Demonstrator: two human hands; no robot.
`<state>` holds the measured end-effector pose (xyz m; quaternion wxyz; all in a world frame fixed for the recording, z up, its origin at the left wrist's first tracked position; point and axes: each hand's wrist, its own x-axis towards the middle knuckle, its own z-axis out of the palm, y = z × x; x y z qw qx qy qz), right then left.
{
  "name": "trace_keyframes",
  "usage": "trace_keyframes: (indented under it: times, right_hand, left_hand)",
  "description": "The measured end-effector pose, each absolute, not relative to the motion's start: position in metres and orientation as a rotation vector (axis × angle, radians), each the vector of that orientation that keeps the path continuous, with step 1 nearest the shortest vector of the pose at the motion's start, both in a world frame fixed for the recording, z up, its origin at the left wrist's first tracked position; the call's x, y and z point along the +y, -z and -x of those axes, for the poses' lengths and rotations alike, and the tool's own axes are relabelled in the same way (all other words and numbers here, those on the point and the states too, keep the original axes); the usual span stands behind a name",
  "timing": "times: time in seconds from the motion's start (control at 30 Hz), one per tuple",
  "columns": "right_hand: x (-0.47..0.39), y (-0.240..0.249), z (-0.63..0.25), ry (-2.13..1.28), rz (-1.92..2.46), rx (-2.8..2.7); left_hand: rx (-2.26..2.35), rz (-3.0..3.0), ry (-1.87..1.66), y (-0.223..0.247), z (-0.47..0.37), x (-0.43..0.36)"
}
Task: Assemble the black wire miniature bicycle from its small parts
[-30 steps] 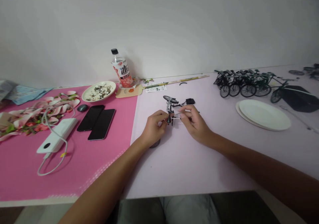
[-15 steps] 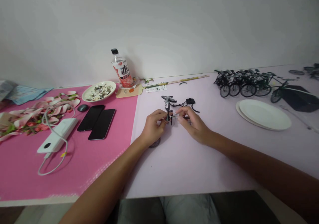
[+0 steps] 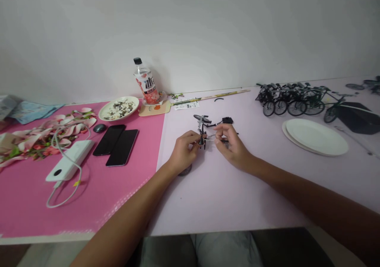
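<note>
My left hand [image 3: 186, 150] is closed on a partly built miniature bicycle [image 3: 202, 129], its fingers at the dark frame. A wheel shows at the far end of the frame. My right hand [image 3: 230, 141] pinches a small screwdriver [image 3: 210, 140] with a thin metal shaft, whose tip points left and reaches the bicycle. Whether the tip sits in a screw is too small to tell. Just beyond my right hand lies a small black part [image 3: 227, 120]. Another wheel [image 3: 185, 171] rests on the table, partly covered by my left wrist.
Several miniature bicycles [image 3: 297, 101] stand at the back right, near white plates [image 3: 317, 137] and a dark box [image 3: 360, 116]. To the left are two phones [image 3: 122, 148], a power bank [image 3: 70, 161] with cable, a bowl [image 3: 102, 116], a bottle [image 3: 147, 86] and artificial flowers [image 3: 50, 134].
My right hand has shifted slightly to the right, its fingers a little differently placed on the screwdriver. My left hand keeps its hold on the bicycle.
</note>
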<state>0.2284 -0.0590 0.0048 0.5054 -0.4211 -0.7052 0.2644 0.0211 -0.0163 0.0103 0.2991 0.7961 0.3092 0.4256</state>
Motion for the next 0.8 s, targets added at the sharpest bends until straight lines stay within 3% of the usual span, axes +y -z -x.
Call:
trace_keyframes:
  times: [0.27,0.8]
  right_hand:
    - [-0.0564,0.0031,-0.2344,-0.740,1.125,-1.706]
    - [-0.0576,-0.0012,-0.2329,-0.637,1.032,-1.698]
  left_hand:
    - [0.819,-2.136,-1.136,-0.0101,-0.0213,-0.0159]
    - [0.822,-2.110,-1.106,-0.0096,-0.0208,-0.0167]
